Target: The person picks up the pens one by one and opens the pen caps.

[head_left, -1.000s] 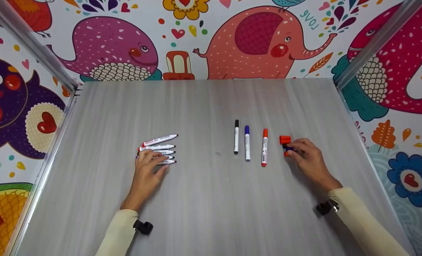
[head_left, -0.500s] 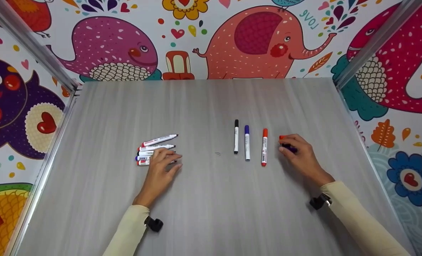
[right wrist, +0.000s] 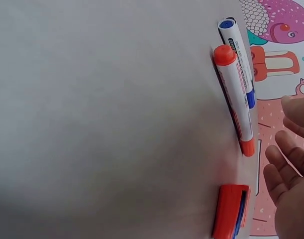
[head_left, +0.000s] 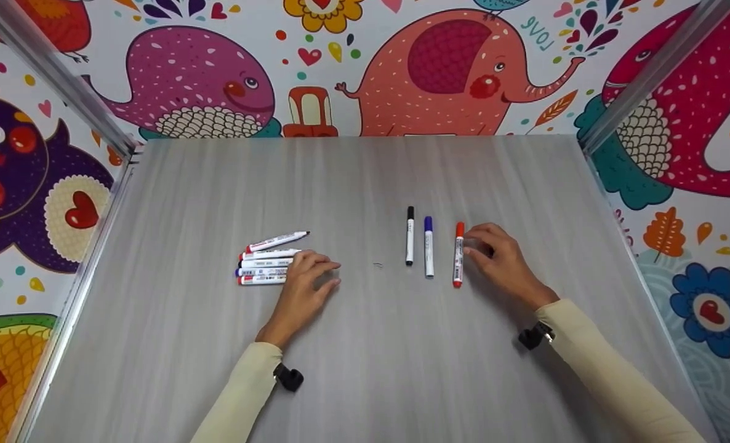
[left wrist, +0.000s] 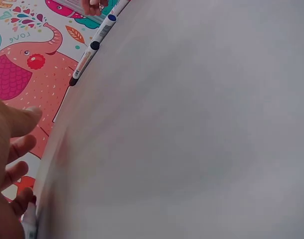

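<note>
My left hand is over the tip ends of several white uncapped markers lying in a row, its fingers loosely bent around nothing. It hides some of their tips. My right hand hovers beside a red-capped marker, its fingers also loosely bent and holding nothing. In the right wrist view that marker lies apart from the fingers. A red cap-like piece with a dark blue strip sits below it there; in the head view the right hand covers that spot.
A blue-capped marker and a black-capped marker lie left of the red-capped one. Small dark marks show on the grey table. Walls printed with cartoon animals border the table.
My left hand has slid right along the markers, uncovering their coloured ends. My right hand has moved left from the red and dark blue caps, which it fingered earlier, toward the red-capped marker.
</note>
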`<state>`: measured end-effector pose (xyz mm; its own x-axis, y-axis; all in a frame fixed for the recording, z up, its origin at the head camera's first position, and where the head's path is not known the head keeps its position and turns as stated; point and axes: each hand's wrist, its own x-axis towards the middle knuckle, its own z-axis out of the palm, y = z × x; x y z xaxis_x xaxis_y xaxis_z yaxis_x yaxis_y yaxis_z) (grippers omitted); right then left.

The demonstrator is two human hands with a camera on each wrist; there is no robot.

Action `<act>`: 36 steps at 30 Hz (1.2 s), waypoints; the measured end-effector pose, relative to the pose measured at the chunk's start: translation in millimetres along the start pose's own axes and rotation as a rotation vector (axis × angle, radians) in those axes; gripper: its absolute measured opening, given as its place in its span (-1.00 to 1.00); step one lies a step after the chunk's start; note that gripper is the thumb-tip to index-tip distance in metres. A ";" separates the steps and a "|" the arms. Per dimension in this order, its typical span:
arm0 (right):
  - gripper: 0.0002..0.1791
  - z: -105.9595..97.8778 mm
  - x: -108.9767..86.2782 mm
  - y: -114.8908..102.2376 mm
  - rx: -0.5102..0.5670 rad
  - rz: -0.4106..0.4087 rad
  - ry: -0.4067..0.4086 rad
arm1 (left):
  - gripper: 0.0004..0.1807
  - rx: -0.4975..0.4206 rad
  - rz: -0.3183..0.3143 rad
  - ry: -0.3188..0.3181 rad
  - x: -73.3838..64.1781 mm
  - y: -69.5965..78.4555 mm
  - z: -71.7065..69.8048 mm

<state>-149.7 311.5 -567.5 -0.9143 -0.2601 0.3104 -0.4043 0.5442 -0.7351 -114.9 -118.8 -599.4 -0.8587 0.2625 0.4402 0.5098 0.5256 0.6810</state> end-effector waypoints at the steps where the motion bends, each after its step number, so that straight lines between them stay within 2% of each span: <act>1: -0.69 1.1 1.3 -0.6 -0.003 0.003 -0.004 | -0.72 -0.006 -0.006 -0.009 1.5 0.8 2.0; 9: -0.67 9.9 11.7 -1.2 -0.005 0.018 -0.024 | -0.71 -0.030 -0.001 -0.040 9.9 6.2 18.7; 13: -0.67 12.7 15.1 -1.4 -0.028 0.050 -0.044 | -0.71 -0.046 -0.008 -0.050 12.1 8.9 25.2; 22: -0.61 19.6 24.8 -5.5 -0.051 0.085 -0.099 | -0.69 -0.082 0.024 -0.062 21.7 16.7 39.1; 36: -0.58 37.2 50.4 -10.3 -0.039 0.096 -0.167 | -0.62 -0.088 -0.003 -0.148 39.2 32.8 65.4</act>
<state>-190.8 263.1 -566.7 -0.9335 -0.3326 0.1336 -0.3194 0.6024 -0.7315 -135.3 -38.4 -598.1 -0.8554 0.3808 0.3512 0.5041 0.4555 0.7338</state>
